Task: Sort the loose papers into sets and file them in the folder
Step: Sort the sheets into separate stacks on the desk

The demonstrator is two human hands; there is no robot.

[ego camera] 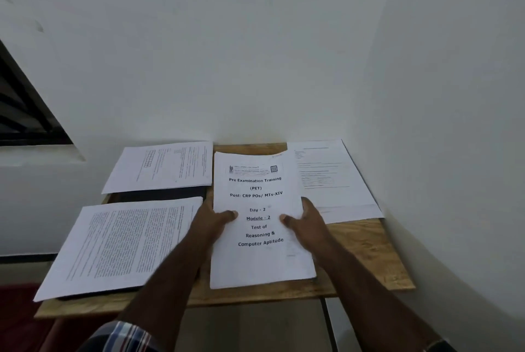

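White stapled booklet (260, 221) gripped at both edges by left hand (211, 219) and right hand (308, 221), thumbs on top; dark folder (159, 195) lies left of the fingers.

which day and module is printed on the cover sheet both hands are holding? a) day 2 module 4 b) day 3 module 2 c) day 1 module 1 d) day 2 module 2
d: the cover sheet, gripped by the left hand and right hand, reads "Day - 2" and "Module - 2".
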